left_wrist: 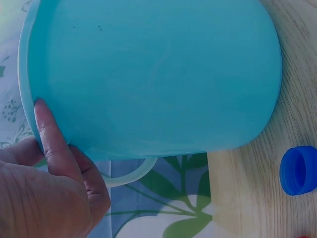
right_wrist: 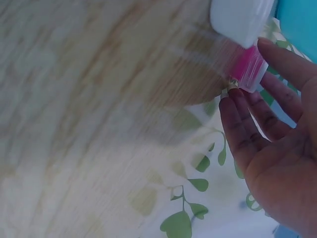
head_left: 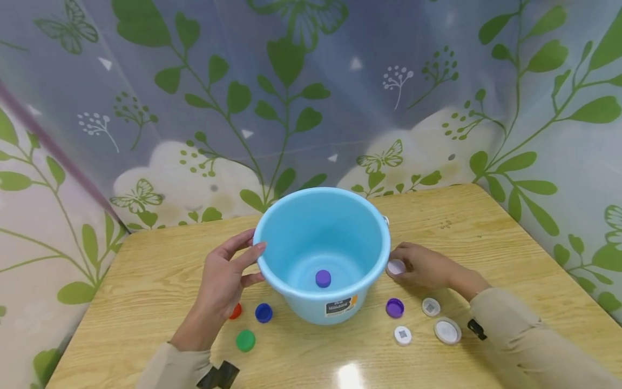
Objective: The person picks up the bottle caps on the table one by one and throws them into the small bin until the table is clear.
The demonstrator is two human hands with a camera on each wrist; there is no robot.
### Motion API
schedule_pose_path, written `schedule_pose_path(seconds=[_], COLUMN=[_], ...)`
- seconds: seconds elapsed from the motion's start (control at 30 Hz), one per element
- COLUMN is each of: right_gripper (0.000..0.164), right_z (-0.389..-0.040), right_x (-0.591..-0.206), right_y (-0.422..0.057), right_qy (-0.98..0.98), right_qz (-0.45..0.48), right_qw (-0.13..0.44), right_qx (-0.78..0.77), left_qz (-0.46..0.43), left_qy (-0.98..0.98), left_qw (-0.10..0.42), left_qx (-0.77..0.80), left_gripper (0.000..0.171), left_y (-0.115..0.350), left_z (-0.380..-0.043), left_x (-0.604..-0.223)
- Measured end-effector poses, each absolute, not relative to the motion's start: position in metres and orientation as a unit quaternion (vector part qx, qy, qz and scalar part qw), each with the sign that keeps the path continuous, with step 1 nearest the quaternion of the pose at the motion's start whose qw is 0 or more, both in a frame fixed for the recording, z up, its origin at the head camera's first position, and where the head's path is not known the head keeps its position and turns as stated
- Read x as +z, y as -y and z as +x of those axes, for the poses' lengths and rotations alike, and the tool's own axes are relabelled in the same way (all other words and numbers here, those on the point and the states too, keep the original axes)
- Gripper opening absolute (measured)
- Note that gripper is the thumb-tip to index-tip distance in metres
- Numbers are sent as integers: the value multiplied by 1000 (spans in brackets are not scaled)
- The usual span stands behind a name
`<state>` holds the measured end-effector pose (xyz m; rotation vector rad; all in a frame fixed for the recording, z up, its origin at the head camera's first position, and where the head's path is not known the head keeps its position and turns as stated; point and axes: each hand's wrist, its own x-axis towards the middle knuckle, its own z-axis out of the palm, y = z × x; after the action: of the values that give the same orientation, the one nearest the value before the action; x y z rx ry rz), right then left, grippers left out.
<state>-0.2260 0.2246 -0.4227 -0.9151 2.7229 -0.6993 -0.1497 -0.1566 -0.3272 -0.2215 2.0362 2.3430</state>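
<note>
My left hand (head_left: 221, 273) grips the rim of a light blue bucket (head_left: 311, 227), with the thumb over the lip and the fingers outside. A purple bottle cap (head_left: 323, 279) lies on the bucket's bottom. Just right of the bucket, my right hand (head_left: 423, 265) pinches a round white lid (head_left: 396, 267) low over the table. In the right wrist view, a pink and clear ribbed piece (right_wrist: 250, 69) shows between thumb and fingers, partly behind a pale white piece (right_wrist: 242, 20). Blur hides how these pieces join.
Blue (head_left: 264, 313), green (head_left: 245, 340) and red caps (head_left: 235, 311) lie left of the bucket on the wooden table (head_left: 160, 281). To its right lie a purple cap (head_left: 394, 308), two small white caps (head_left: 402, 335) and a larger white lid (head_left: 447, 330). Patterned cloth (head_left: 311, 108) hangs behind.
</note>
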Motion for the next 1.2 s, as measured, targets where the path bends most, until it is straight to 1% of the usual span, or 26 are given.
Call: schedule_pose_path(seconds=[0.2,0.4,0.53,0.7,0.93,1.2], right_gripper=[29,38,40,39,42,44], right_z=[-224,-222,-221,-220,-217,-208], right_x=[-421,-411,-401,-388,-363,-310], right_y=[-224,-227,-230,-233,-235,-229], right_qy=[-920,-924,-926,-928,-924,-919], right_qz=[-298,-278,-272,-277,-282,-275], right_qw=[88,81,70,43,-1,-62], right_qx=[-238,-250,-252,-245,-259,-274], left_qz=[-74,-70,-72,-73,-68,-64], left_qy=[-654,-655,-654,-653,-652,-654], left_qw=[16,17,18,18,16,17], left_qx=[753,752,753,754,755,754], left_gripper=[42,43,42,41,42,42], left_y=[156,156,157,157,156,156], left_z=[-150,-150,-151,-151,-150,-149], left_x=[-327,-328,-328,-328,-328,-327])
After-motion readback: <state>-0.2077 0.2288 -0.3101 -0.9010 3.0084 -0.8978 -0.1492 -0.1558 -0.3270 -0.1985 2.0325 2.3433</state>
